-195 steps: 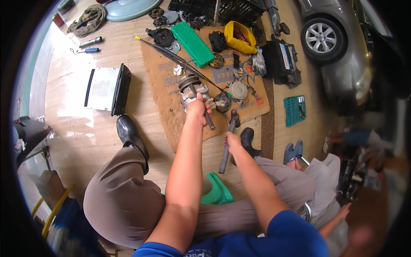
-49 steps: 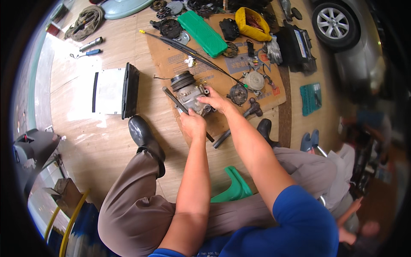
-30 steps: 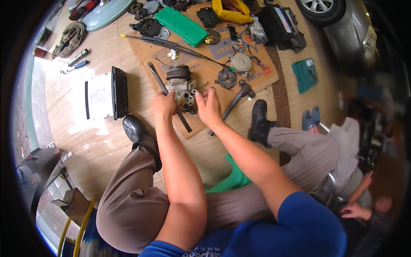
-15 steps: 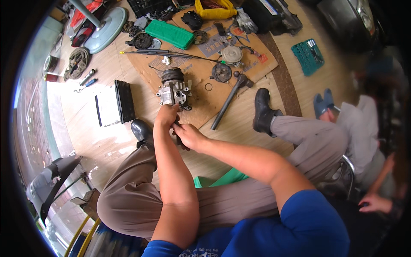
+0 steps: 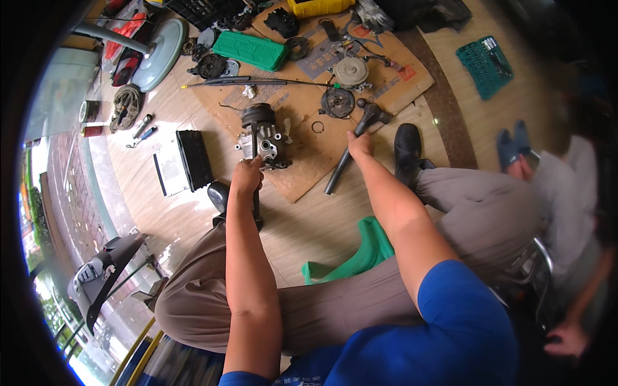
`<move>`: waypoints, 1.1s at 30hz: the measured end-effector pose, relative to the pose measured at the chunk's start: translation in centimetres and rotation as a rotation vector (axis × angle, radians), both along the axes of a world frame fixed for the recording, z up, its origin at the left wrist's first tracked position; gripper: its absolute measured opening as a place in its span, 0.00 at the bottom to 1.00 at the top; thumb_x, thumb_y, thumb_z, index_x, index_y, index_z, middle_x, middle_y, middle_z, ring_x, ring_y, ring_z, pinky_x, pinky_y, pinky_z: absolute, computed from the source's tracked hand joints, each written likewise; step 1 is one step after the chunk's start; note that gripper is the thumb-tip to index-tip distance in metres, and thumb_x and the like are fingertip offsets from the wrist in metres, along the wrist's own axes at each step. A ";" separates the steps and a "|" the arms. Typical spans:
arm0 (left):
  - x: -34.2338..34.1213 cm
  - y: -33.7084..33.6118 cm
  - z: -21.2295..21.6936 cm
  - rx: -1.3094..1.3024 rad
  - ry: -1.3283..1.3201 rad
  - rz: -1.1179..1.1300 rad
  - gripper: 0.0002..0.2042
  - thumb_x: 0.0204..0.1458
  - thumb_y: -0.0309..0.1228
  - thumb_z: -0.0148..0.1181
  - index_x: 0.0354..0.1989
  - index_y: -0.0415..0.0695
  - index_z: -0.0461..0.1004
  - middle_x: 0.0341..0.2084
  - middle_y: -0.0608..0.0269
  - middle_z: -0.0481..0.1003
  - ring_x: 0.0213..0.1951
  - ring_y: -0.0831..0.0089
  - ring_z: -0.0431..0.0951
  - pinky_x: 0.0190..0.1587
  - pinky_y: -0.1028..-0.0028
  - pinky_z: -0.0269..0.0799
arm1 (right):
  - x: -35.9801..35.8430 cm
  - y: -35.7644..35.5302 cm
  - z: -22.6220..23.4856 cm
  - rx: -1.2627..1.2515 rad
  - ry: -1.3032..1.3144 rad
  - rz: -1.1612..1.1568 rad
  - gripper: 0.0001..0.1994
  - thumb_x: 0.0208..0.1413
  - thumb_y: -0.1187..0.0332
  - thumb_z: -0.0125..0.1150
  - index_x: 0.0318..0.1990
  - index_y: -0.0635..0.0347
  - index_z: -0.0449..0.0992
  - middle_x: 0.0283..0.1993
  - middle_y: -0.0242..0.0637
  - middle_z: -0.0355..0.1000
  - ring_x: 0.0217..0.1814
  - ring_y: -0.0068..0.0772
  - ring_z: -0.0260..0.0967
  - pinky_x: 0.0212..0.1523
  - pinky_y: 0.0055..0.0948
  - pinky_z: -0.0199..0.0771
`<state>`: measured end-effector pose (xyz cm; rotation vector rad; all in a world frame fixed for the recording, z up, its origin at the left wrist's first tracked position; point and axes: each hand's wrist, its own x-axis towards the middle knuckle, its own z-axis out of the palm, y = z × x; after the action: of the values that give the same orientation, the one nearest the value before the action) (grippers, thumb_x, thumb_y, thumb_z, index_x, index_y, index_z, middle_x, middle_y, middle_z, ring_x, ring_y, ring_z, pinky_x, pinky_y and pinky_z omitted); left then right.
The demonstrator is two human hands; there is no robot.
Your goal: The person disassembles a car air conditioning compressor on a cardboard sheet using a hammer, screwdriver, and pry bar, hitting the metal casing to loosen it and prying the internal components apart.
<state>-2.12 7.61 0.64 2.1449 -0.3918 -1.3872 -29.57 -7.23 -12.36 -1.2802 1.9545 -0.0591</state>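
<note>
Here's my left hand (image 5: 246,175) clamped round a dark bar (image 5: 255,138), mid-frame, my right hand (image 5: 362,145) gripping the hammer (image 5: 344,165), teal case (image 5: 470,71) upper right, tools (image 5: 490,44) inside.

1 hammer (image 5: 372,118), 1 compressor (image 5: 268,143)

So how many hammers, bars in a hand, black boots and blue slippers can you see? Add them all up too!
Hammer, in the right hand: 1
Dark bar, in the left hand: 1
Black boots: 2
Blue slippers: 2
Total: 6
</note>
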 end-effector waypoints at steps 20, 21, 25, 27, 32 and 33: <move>2.4 -2.7 -0.6 0.123 0.513 0.024 0.12 0.61 0.41 0.51 0.28 0.47 0.68 0.15 0.68 0.68 0.16 0.72 0.68 0.16 0.72 0.60 | 0.8 3.6 22.0 -0.122 -0.182 0.906 0.14 0.51 0.60 0.63 0.29 0.61 0.68 0.23 0.43 0.71 0.24 0.40 0.73 0.24 0.40 0.71; 2.4 -2.5 -0.9 0.093 0.508 0.030 0.12 0.60 0.40 0.52 0.29 0.46 0.68 0.15 0.67 0.68 0.16 0.72 0.68 0.15 0.72 0.60 | 0.8 5.4 24.1 -0.205 -0.152 1.098 0.14 0.51 0.60 0.64 0.30 0.60 0.68 0.25 0.44 0.72 0.26 0.42 0.73 0.25 0.41 0.72; 2.0 -2.3 -1.6 0.036 0.463 0.050 0.10 0.58 0.37 0.53 0.30 0.44 0.68 0.17 0.64 0.69 0.16 0.71 0.68 0.16 0.71 0.61 | -0.1 12.9 28.5 -0.405 -0.151 1.658 0.16 0.44 0.60 0.68 0.31 0.55 0.65 0.27 0.37 0.70 0.30 0.43 0.73 0.26 0.40 0.72; 1.8 -2.4 -1.2 0.033 0.426 0.051 0.10 0.58 0.37 0.54 0.30 0.43 0.68 0.17 0.64 0.69 0.16 0.71 0.68 0.17 0.71 0.62 | -0.5 15.8 29.3 -0.345 -0.202 1.765 0.18 0.41 0.61 0.69 0.32 0.54 0.64 0.29 0.35 0.69 0.30 0.44 0.73 0.26 0.42 0.73; 1.7 -2.2 -0.5 0.016 0.392 -0.008 0.11 0.58 0.38 0.53 0.30 0.42 0.68 0.17 0.63 0.69 0.17 0.71 0.68 0.17 0.71 0.62 | 0.0 16.5 27.7 -0.197 -0.299 1.745 0.13 0.45 0.62 0.65 0.33 0.55 0.68 0.27 0.41 0.72 0.31 0.48 0.74 0.30 0.43 0.74; 1.5 -2.1 -0.5 0.010 0.382 -0.015 0.11 0.58 0.38 0.53 0.30 0.42 0.68 0.17 0.63 0.69 0.17 0.70 0.68 0.17 0.71 0.62 | 0.8 15.6 27.4 -0.074 -0.185 1.673 0.12 0.46 0.62 0.64 0.34 0.55 0.69 0.30 0.42 0.74 0.31 0.50 0.74 0.31 0.45 0.74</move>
<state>-0.58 5.51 0.15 1.8295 -0.2514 -1.7627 -28.75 8.40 15.08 -2.4047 0.2776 0.5459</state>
